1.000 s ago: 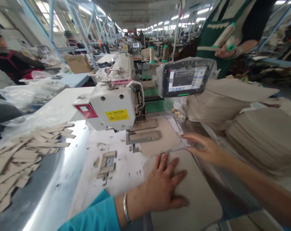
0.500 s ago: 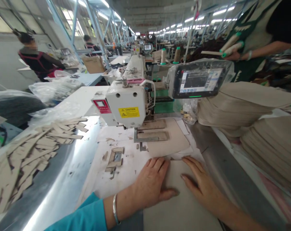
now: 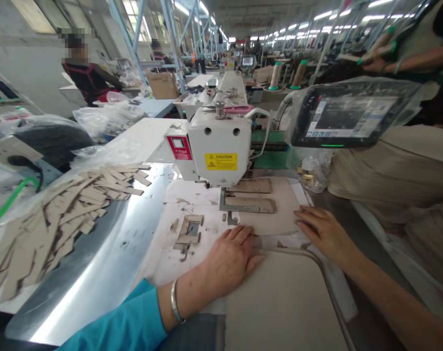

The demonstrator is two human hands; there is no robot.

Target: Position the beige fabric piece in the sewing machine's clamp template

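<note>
Rows of sewing stations under strip lights run back toward 12 o'clock, with 2 seated people at about 10 and 11 o'clock and another person's arm at 1 o'clock. Nearer, a white worktable (image 3: 133, 141) carries a sewing machine (image 3: 219, 151) at the centre, and a plastic-wrapped screen (image 3: 348, 119) hangs at 2 o'clock of it. Under the needle a metal clamp frame (image 3: 247, 202) sits on a beige fabric panel (image 3: 276, 214). At 6 o'clock of that panel the left hand (image 3: 227, 261) lies flat, fingers spread open on the paper-covered table; the right hand (image 3: 322, 231) rests open, fingertips touching the panel's 4 o'clock corner. Cut beige strips (image 3: 60, 219) heap at 9 o'clock beside a bare, shiny steel sheet (image 3: 97, 273). Stacked beige panels (image 3: 393, 175) crowd the 3 o'clock edge.
</note>
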